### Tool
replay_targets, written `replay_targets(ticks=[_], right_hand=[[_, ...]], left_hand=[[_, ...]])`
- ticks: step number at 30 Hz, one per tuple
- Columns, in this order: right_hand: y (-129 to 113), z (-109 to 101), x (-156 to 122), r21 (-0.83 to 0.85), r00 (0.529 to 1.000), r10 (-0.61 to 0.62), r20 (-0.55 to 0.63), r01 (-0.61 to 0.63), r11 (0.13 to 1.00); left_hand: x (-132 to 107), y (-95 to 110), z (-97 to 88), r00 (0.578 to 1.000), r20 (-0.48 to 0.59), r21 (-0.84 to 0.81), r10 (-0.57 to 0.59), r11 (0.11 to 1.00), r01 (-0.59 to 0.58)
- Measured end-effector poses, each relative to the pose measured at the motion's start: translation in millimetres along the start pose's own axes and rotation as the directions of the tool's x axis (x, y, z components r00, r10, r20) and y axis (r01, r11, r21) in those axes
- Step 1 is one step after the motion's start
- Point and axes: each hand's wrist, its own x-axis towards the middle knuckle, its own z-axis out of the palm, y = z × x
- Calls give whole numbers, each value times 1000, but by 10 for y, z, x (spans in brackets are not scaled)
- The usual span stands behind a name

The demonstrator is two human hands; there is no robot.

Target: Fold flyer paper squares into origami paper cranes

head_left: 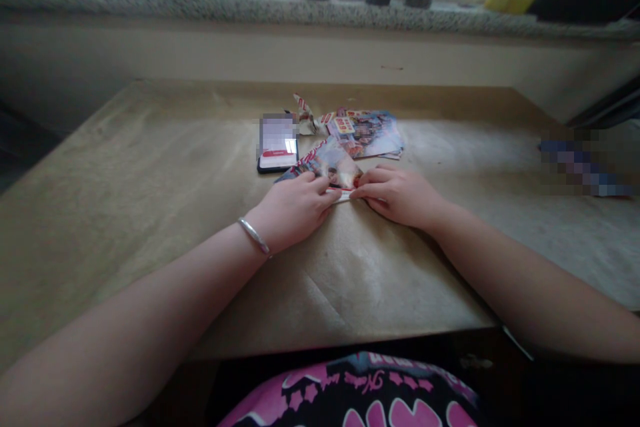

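A colourful printed paper sheet (333,163), folded to a slanted edge at the upper left, lies on the table in front of me. My left hand (300,207), a silver bangle at its wrist, has its bent fingers on the sheet's lower left part. At the lower right corner my right hand (395,193) grips the paper between thumb and fingers. Both thumbs meet close together along the white lower edge. Just behind lie a stack of similar printed sheets (380,133) and a crumpled folded paper piece (307,120).
A phone (279,147) with a lit screen lies left of the paper. The table (175,167) has a tan cover. At the far right is a blurred bluish strip (585,170). Several jars and bottles stand on the speckled windowsill (280,7) behind.
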Motion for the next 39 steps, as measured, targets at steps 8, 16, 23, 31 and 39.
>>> replay_targets(ticks=[8,16,23,31,39], right_hand=[[14,-12,3,23,999,-40,29,40,999],[75,-57,-7,2,997,-21,78,21,1000],[66,-132,-42,-102,994,27,104,-17,995],[172,-229,-69,-155,983,11,183,17,988],[215,-265,-94,-174,976,28,214,10,985]], left_hand=[[5,2,7,1000,1,11,8,1000,-8],[17,5,-11,1000,17,24,13,1000,-14],[14,12,-5,1000,4,23,9,1000,-9],[8,10,-1,1000,11,22,14,1000,-14],[-3,-3,7,1000,14,10,9,1000,-9]])
